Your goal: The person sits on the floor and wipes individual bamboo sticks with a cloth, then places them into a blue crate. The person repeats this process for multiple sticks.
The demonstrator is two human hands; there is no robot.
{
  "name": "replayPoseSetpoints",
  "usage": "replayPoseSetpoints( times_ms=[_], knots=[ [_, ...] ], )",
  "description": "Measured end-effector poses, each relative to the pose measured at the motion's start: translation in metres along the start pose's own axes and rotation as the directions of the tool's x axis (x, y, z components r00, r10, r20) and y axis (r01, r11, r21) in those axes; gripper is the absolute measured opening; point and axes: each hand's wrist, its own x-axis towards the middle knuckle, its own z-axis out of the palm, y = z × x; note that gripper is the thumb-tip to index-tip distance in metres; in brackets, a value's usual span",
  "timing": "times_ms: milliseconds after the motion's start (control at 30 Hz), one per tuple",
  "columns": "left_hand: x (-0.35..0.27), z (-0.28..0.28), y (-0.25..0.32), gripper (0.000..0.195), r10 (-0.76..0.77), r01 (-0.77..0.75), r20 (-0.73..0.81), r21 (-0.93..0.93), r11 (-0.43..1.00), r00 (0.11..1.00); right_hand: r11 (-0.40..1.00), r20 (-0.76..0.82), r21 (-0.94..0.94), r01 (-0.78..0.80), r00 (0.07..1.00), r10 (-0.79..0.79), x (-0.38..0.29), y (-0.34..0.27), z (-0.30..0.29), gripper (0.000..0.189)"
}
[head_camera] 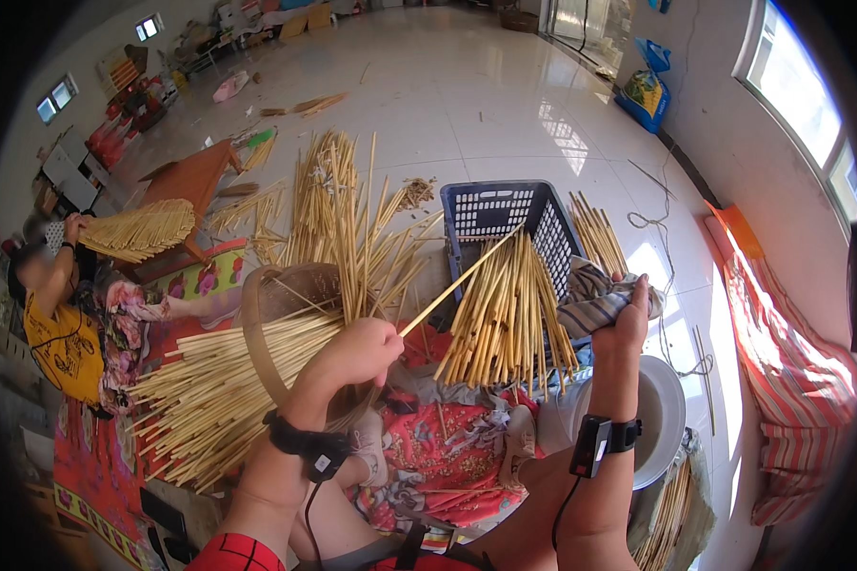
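My left hand [368,351] is closed around one end of a long straw-coloured stalk [457,285], whose far end reaches up over the crate. In my right hand [625,321] lies a bunched striped cloth [593,296]; the palm is turned up and the thumb side faces the window. Between the hands, a bundle of cut stalks [503,314] leans in a dark blue plastic crate [464,189]. Left of my left hand a woven basket with a wide handle [253,335] holds a large fan of paler stalks [214,385].
A white bucket [675,421] stands below my right hand. More stalks [321,193] stand beyond the basket, others [600,232] beside the crate. A person [64,335] at left holds a woven stalk piece [143,228] near a wooden table [186,185]. A red cloth [435,457] covers floor between my feet.
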Motion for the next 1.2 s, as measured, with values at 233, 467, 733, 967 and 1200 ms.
replayPoseSetpoints(
  times_ms=[233,467,733,967,1200],
  knots=[
    [0.003,-0.009,-0.005,0.024,-0.176,0.172,0.079,0.051,0.984,0.981,1.000,-0.054,0.004,-0.022,0.998,0.023,-0.013,0.000,0.013,0.028],
    [0.017,0.013,-0.005,0.048,0.002,0.008,0.088,-0.114,0.993,0.996,0.999,-0.010,0.000,-0.046,0.999,0.046,-0.016,0.002,0.015,0.026],
    [0.044,0.053,0.011,0.042,0.125,-0.040,0.091,-0.631,0.775,0.988,0.997,0.010,0.008,-0.072,0.997,0.072,-0.022,0.003,0.018,0.025],
    [0.053,0.064,0.015,0.034,0.171,-0.177,-0.065,-0.574,0.799,0.983,0.997,0.005,0.008,-0.075,0.997,0.074,-0.016,-0.001,0.012,0.024],
    [0.054,0.025,-0.010,0.028,0.009,-0.180,-0.270,-0.618,0.765,0.963,0.983,0.240,-0.022,-0.182,0.954,0.182,-0.029,-0.007,0.021,0.026]
  ],
)
